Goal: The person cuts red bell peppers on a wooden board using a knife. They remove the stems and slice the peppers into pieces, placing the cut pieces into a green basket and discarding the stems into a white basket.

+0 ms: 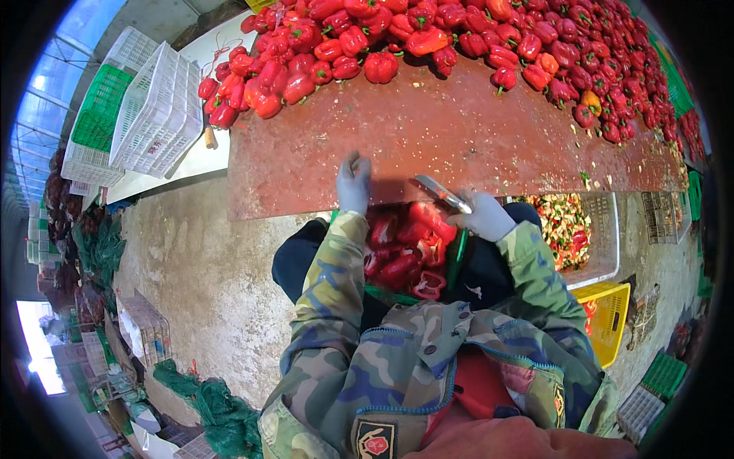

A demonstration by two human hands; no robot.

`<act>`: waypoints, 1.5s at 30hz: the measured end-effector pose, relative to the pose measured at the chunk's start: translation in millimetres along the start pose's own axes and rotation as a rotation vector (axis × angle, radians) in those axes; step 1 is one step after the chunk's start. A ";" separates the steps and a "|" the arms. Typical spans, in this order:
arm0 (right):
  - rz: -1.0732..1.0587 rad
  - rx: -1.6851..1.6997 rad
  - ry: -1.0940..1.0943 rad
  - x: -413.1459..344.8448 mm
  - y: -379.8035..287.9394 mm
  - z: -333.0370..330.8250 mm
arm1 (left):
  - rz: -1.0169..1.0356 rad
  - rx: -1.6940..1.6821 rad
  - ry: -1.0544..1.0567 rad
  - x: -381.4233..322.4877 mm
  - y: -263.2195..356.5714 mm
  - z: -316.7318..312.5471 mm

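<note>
My left hand (354, 182), in a pale glove, is raised over the near edge of the reddish table (321, 166), its fingers slightly curled with nothing seen between them. In my gloved right hand (487, 217) is a knife (442, 194), its blade pointing up and left over the table edge. Between my knees, below the table, a green-rimmed container (457, 259) holds cut red bell peppers (406, 268). A large heap of whole red bell peppers (381, 67) covers the far side of the table, with small seeds scattered on the surface.
A white crate (605, 246) of pepper cores and seeds stands right of my knees, beside a yellow crate (609, 321). Stacked white crates (166, 115) and a wooden handle (210, 138) lie at the left. Green netting (223, 413) is on the floor.
</note>
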State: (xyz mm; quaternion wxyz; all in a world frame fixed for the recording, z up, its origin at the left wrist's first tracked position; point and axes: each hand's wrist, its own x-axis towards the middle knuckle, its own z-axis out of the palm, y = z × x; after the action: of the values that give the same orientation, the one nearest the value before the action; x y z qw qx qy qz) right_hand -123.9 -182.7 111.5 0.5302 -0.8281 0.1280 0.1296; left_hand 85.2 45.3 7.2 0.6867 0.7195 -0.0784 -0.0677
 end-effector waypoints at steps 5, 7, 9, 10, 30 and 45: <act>0.131 0.274 0.244 1.1 0.8 -6.3 | 0.199 0.372 0.053 121.0 30.1 67.9; 0.127 0.184 0.326 4.4 10.2 -8.0 | 0.295 0.535 0.136 173.8 35.3 105.1; 0.140 0.143 0.338 8.9 19.7 -2.9 | 0.259 0.659 0.143 213.1 33.3 132.0; 0.040 0.137 0.344 7.0 24.0 -1.1 | 0.195 0.700 0.114 228.2 30.2 139.5; -0.091 -0.603 0.582 60.1 17.3 36.5 | 0.398 0.354 -0.284 -17.1 -17.0 93.4; 0.076 -0.486 0.360 95.6 50.3 45.4 | 0.300 0.470 -0.361 -14.5 -3.7 86.1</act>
State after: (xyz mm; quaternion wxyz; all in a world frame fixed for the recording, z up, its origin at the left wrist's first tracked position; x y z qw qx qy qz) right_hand -55.8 -168.9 17.1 0.2800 -0.9350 0.2160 0.0273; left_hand 53.4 -35.7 -0.8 0.4790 0.8152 -0.3174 -0.0725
